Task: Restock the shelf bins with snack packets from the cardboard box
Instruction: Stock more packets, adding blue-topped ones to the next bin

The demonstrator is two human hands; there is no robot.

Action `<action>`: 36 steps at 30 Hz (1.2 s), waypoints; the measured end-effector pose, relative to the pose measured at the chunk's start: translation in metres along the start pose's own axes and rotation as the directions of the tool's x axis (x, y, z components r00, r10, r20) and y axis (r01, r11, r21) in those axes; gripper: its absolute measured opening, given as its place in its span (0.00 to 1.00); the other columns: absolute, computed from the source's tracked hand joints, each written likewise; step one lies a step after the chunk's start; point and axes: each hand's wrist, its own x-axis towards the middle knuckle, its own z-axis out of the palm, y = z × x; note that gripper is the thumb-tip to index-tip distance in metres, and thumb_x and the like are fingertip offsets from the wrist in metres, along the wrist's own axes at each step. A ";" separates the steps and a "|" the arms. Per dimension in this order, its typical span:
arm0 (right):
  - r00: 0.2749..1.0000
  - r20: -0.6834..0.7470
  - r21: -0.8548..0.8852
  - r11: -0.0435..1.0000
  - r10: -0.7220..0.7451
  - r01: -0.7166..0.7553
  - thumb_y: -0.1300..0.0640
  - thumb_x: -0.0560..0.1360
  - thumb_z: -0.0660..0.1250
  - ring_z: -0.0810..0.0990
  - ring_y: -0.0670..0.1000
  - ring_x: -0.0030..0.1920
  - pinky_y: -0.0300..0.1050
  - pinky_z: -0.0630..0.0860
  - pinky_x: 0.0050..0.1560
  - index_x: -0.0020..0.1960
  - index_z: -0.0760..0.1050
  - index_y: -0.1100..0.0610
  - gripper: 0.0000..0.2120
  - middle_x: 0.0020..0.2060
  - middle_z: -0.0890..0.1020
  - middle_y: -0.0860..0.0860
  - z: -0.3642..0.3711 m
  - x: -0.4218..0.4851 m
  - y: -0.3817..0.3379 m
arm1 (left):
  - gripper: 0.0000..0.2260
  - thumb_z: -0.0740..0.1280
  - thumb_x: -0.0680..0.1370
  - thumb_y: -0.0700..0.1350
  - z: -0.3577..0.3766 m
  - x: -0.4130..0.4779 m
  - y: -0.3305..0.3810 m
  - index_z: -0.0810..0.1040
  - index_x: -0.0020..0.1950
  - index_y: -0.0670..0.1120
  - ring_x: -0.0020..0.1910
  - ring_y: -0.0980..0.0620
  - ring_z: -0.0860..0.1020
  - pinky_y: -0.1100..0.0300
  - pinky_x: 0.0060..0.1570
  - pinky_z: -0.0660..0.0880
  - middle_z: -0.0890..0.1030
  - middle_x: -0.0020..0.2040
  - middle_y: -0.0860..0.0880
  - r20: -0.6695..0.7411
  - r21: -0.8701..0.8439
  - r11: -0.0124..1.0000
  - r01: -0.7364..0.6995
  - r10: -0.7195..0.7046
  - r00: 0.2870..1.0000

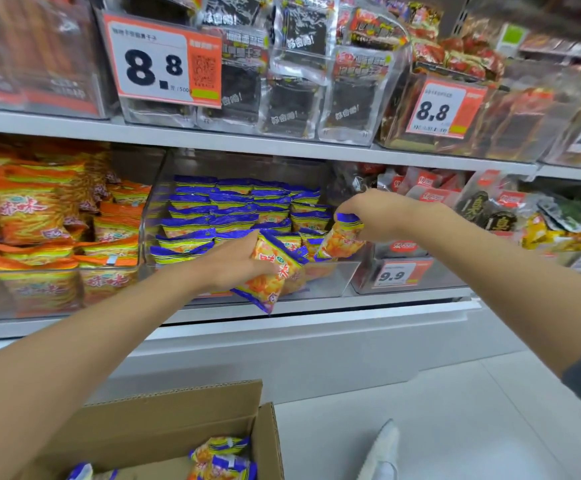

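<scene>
Cardboard box (pixel 178 410) below; left hand (pixel 233 261) grips a packet (pixel 275 271) slanting down-left, right hand (pixel 375 213) pinches an upright packet (pixel 344 237).

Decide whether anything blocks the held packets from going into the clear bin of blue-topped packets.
Nothing visible does. The right hand holds its packet above the clear bin, past the low front wall. The left hand grips packets just in front of that wall, near its top edge; stocked packets leave room at the front.

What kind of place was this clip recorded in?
Most likely a shop's snack aisle: price tags on clear shelf bins full of snack packets, with a cardboard box of stock below.
</scene>
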 end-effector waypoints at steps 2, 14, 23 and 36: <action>0.999 0.047 0.016 1.000 -0.018 0.018 0.62 0.71 0.66 0.77 0.59 0.51 0.50 0.76 0.48 0.49 0.73 0.55 0.07 0.48 0.80 0.54 0.013 0.003 -0.012 | 0.34 0.66 0.69 0.68 0.001 0.000 -0.001 0.66 0.69 0.50 0.58 0.49 0.77 0.47 0.60 0.75 0.78 0.60 0.51 0.003 -0.043 0.999 -0.004 0.005 1.000; 0.998 0.067 0.337 0.941 0.011 -0.033 0.59 0.73 0.73 0.71 0.42 0.36 0.36 0.67 0.40 0.60 0.81 0.59 0.15 0.37 0.77 0.42 0.032 0.017 -0.025 | 0.36 0.65 0.73 0.67 0.007 0.001 -0.005 0.59 0.75 0.53 0.58 0.50 0.77 0.48 0.59 0.76 0.77 0.62 0.54 -0.056 0.109 0.993 -0.037 0.043 0.998; 0.996 0.028 0.520 0.849 0.090 -0.092 0.64 0.74 0.69 0.79 0.48 0.53 0.44 0.76 0.58 0.60 0.81 0.58 0.15 0.55 0.83 0.52 0.032 0.014 -0.029 | 0.32 0.74 0.70 0.59 0.003 -0.004 -0.003 0.69 0.67 0.44 0.56 0.49 0.79 0.50 0.54 0.80 0.79 0.60 0.48 -0.142 -0.243 0.963 -0.116 0.083 0.986; 0.977 -0.030 0.997 0.072 0.209 0.015 0.61 0.72 0.75 0.82 0.47 0.45 0.38 0.77 0.44 0.58 0.74 0.59 0.17 0.47 0.83 0.48 0.016 0.040 -0.143 | 0.22 0.67 0.77 0.57 -0.049 -0.040 -0.038 0.72 0.67 0.50 0.49 0.54 0.73 0.58 0.47 0.71 0.71 0.53 0.53 -0.724 -0.041 0.995 -0.093 0.035 0.689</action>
